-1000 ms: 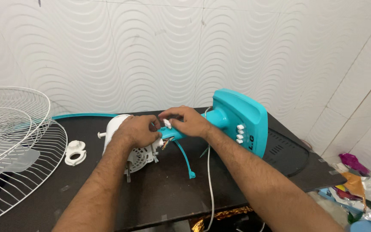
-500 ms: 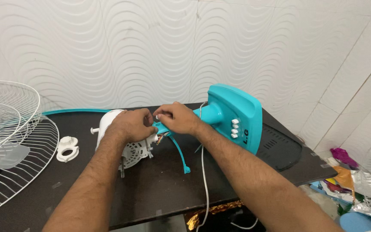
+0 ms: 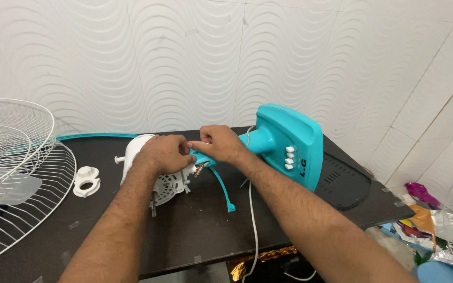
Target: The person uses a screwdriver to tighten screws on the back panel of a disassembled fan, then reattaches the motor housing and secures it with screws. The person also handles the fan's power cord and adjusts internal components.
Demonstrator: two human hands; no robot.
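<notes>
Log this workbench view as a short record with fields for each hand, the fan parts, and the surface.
left hand: rests on the white fan motor housing
right hand: grips the teal fan neck
teal fan base: tipped on its side, white buttons showing
wire fan guards: at the left edge
white plastic nut: lying loose
white power cord: trails off the front edge
surface: dark table

Looks like a small fan-repair workshop: dark desk (image 3: 195, 236) strewn with wire fan guards (image 3: 11, 167), teal fan base (image 3: 289, 144), white motor housing (image 3: 169, 181), against wavy white wall panels (image 3: 132, 63).
</notes>
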